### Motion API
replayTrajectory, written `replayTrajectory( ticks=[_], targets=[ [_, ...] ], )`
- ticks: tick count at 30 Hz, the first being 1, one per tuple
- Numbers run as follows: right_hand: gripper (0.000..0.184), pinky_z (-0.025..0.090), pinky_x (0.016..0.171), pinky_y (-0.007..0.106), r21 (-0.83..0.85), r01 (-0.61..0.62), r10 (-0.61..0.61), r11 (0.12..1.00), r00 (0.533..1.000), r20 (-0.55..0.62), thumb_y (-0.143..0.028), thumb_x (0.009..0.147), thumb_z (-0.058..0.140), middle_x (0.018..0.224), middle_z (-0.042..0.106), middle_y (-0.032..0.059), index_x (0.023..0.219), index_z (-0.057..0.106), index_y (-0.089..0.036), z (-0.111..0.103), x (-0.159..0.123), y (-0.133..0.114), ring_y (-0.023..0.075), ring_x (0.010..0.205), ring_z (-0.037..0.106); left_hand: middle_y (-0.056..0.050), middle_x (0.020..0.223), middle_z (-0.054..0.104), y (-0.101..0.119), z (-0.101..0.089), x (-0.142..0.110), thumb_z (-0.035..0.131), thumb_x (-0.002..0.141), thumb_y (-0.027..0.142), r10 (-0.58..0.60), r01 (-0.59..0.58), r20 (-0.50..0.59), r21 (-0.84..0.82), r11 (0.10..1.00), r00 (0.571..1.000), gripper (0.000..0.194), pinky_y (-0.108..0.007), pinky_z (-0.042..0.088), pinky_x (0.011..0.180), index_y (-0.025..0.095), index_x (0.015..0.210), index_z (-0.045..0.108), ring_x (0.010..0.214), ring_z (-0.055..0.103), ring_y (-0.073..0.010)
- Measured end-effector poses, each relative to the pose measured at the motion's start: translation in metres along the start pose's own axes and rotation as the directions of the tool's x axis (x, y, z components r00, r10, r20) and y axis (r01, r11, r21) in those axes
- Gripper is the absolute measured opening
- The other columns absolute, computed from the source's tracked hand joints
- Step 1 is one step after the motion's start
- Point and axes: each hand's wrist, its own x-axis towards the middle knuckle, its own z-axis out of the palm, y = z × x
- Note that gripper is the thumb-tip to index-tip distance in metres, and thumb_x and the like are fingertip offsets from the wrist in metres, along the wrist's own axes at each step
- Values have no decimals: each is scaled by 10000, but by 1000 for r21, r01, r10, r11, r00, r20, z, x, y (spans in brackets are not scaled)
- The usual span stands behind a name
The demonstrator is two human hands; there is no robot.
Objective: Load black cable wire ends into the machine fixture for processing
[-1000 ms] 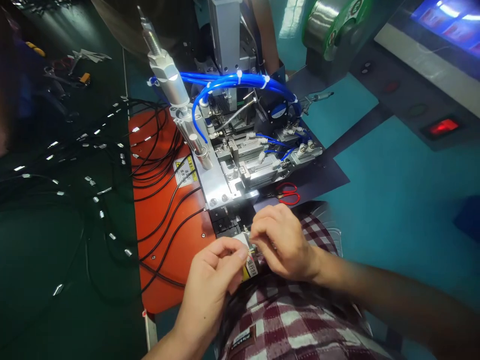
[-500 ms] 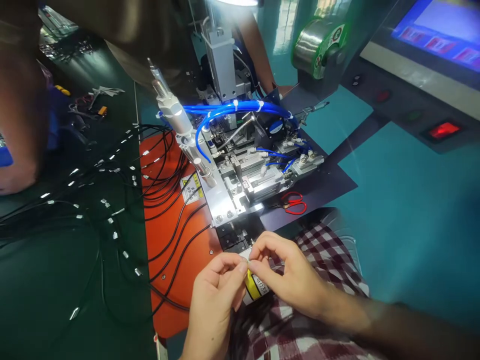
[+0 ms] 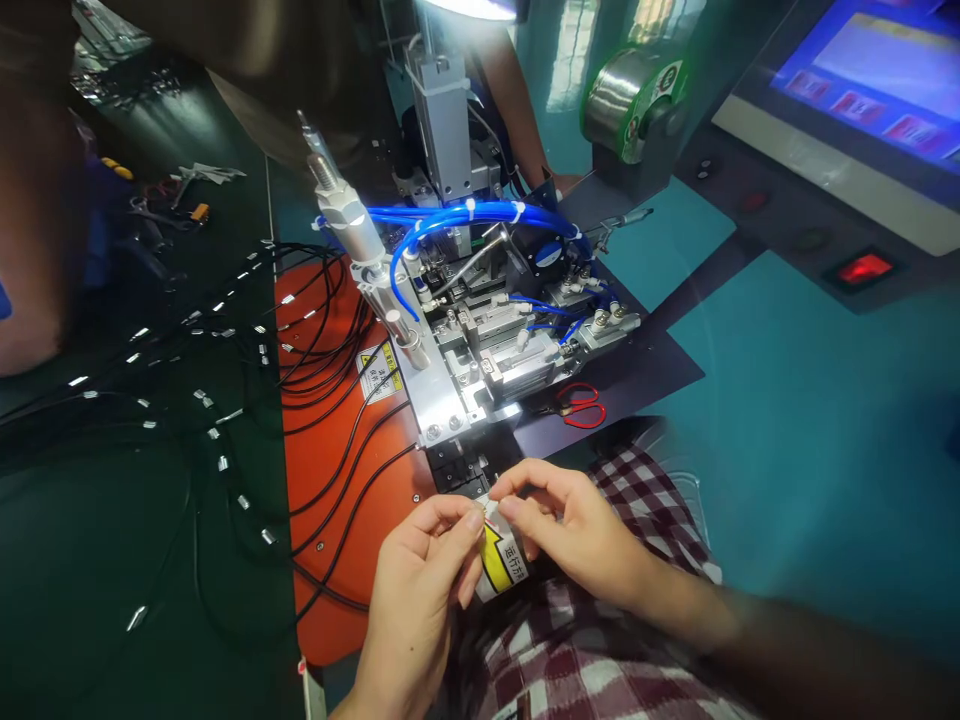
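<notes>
My left hand (image 3: 422,565) is closed in a pinch, thumb against forefinger, over the front end of the machine. Opposite it, my right hand (image 3: 574,515) pinches with thumb and forefinger, its tips a short gap from the left ones. Whatever sits between the fingertips is too small to make out. Below them lies a white label with a yellow arrow (image 3: 499,565). Just beyond my fingers is the machine's black track (image 3: 459,468), leading to its metal clamps and cylinders (image 3: 517,345). Black cables (image 3: 352,470) with metal ends run in from the left.
Red-handled scissors (image 3: 583,408) lie right of the machine. A solder wire spool (image 3: 626,105) and a control panel with a screen (image 3: 862,90) stand at the upper right. The orange base plate (image 3: 330,590) borders a dark green table (image 3: 225,660). Another person's arm (image 3: 34,240) is at far left.
My fingertips have moved slightly apart, showing more of the arrow label between my hands. The whole scene has shifted a little to the left. The co-worker's hand at far left has moved up slightly.
</notes>
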Motion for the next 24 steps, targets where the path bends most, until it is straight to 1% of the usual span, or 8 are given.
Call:
replayTrajectory(
  ticks=[4, 6, 9, 11, 13, 15, 19, 24],
  targets=[
    [136, 382, 466, 219, -67, 58, -62, 996, 995, -74, -305, 810, 659, 597, 558, -29, 862, 665, -180, 5, -3, 1, 107, 513, 506, 76, 402, 413, 0, 0, -1, 715, 767, 360, 4, -4, 4, 12, 1000, 1000, 237, -171, 255, 458, 144, 770, 617, 417, 297, -41],
    [85, 408, 515, 226, -104, 148, -158, 984, 982, -101, -258, 829, 631, 660, 583, -15, 806, 648, -178, 7, -4, 1, 111, 565, 524, 78, 403, 407, 0, 0, -1, 714, 768, 358, -3, 3, 7, 14, 1000, 1000, 235, -173, 248, 453, 146, 771, 613, 418, 296, -44],
    [95, 422, 599, 244, -201, 275, -299, 940, 949, -97, -192, 849, 570, 737, 587, 5, 761, 600, -173, 9, -3, 0, 126, 662, 536, 78, 400, 402, 0, 0, -1, 697, 784, 360, -6, 5, 18, 26, 1000, 1000, 232, -173, 252, 455, 148, 765, 608, 417, 298, -44],
    [97, 398, 552, 241, -142, 228, -237, 963, 970, -49, -209, 862, 542, 674, 549, -12, 773, 559, -174, 9, -1, -2, 118, 603, 511, 77, 404, 408, 0, 0, -1, 689, 794, 361, 14, -15, 24, 44, 999, 1000, 229, -171, 252, 455, 146, 778, 612, 412, 296, -39],
    [125, 350, 477, 227, -5, 96, -96, 995, 995, 19, -264, 870, 532, 575, 483, -49, 781, 518, -179, 8, 1, -5, 101, 500, 455, 77, 410, 421, -2, 0, 0, 684, 801, 362, 46, -47, 18, 66, 997, 999, 223, -170, 258, 455, 149, 810, 618, 407, 308, -38],
    [170, 319, 452, 219, 90, 12, -18, 996, 998, 64, -314, 864, 542, 539, 441, -68, 769, 493, -181, 7, 3, -7, 92, 469, 416, 72, 432, 448, -3, 1, 0, 688, 799, 355, 85, -84, 2, 86, 993, 996, 215, -169, 264, 447, 157, 846, 618, 404, 338, -40],
    [231, 305, 476, 222, 102, 49, -54, 994, 997, 47, -373, 843, 571, 588, 434, -60, 746, 484, -182, 5, 4, -9, 89, 514, 391, 65, 502, 480, -5, -1, 2, 710, 779, 316, 157, -157, 8, 109, 982, 988, 190, -161, 238, 416, 164, 834, 610, 399, 370, -33],
    [297, 282, 471, 220, 202, -45, 10, 978, 985, 170, -442, 829, 580, 539, 427, -73, 732, 466, -185, 0, 9, -5, 80, 484, 352, 67, 597, 485, 4, -4, 9, 678, 803, 323, 92, -108, 137, 112, 988, 986, 188, -160, 177, 394, 166, 825, 578, 375, 290, 1]
  ],
)
